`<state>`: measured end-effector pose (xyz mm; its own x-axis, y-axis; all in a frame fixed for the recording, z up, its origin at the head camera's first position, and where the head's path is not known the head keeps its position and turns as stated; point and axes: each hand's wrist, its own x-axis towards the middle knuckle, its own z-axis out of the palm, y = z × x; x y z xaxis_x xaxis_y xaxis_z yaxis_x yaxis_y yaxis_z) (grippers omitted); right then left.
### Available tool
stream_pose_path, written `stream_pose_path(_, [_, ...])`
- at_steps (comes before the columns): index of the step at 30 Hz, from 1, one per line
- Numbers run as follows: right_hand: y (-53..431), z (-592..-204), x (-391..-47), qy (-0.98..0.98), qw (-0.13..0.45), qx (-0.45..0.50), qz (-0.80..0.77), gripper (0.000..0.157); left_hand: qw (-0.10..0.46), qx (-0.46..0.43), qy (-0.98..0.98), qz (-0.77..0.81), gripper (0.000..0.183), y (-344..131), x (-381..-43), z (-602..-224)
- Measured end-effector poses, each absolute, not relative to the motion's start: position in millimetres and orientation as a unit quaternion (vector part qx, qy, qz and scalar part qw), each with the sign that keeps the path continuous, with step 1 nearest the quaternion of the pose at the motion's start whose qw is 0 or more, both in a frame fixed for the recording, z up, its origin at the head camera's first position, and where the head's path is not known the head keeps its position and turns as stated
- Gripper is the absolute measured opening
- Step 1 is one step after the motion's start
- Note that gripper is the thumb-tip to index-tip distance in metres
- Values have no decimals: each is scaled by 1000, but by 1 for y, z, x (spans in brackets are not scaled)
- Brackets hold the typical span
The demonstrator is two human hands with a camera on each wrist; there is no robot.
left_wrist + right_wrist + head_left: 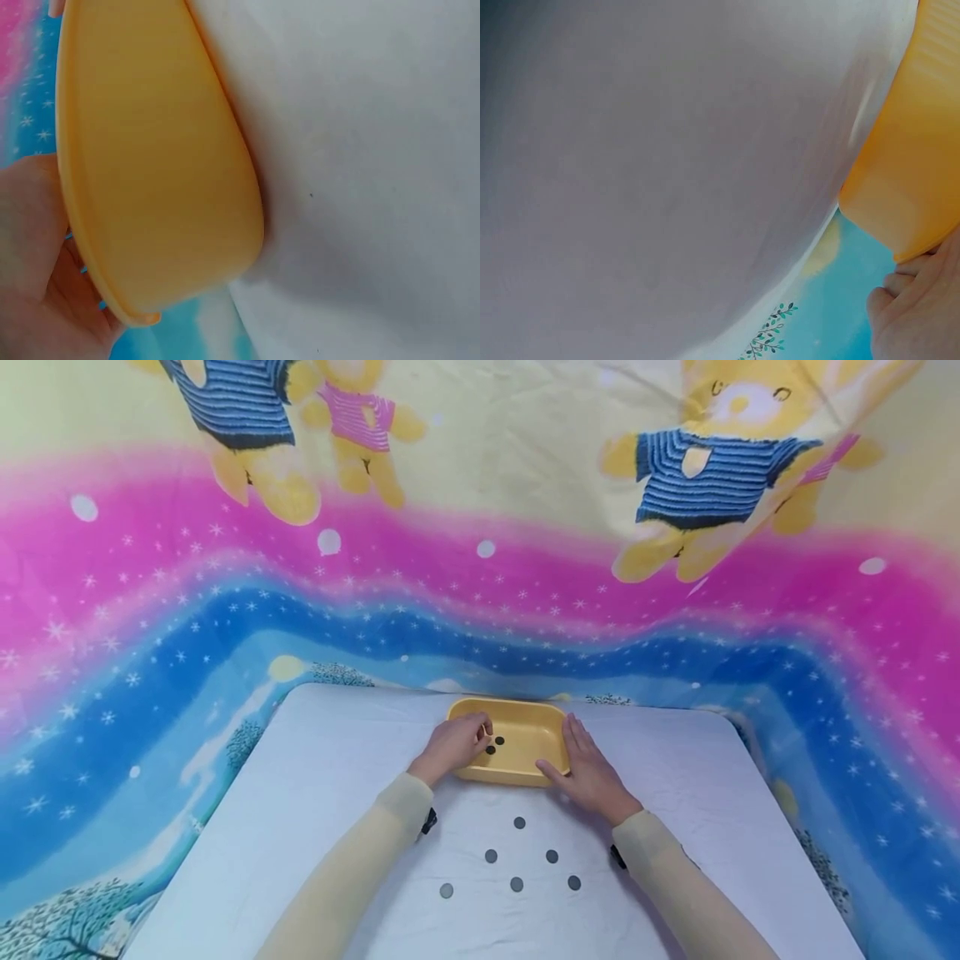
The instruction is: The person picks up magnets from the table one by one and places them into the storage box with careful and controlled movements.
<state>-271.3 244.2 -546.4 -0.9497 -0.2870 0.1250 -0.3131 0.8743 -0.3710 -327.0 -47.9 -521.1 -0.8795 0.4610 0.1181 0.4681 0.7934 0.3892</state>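
A yellow rectangular plastic bin (525, 778) stands at the far edge of the white-covered table. My left hand (453, 745) reaches over its left end, fingers bent down inside; whether they pinch anything is hidden. Two small dark round discs (499, 741) lie on the bin floor close to those fingertips. On the other side, my right hand (592, 777) rests against the bin's right end, its fingers extended along the rim and the thumb over the front corner. The left wrist view shows the bin's outer wall (157, 165) beside the left hand (37, 262).
Several grey round discs (517, 884) lie spread on the white tabletop (300, 793) between the forearms. A cloth printed with bears and snowflakes (480, 585) hangs behind and around the table.
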Motion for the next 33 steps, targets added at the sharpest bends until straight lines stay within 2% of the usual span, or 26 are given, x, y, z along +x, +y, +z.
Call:
stream_pose_path(21, [244,-548,-272,-967,33,152,200,109,41,-283,-926,-247,11,-77,-278,-500])
stream_pose_path(33, [245,-550,-271,-968,29,149,199,109,1,-300,-916,-265,10,-101,-238,-509])
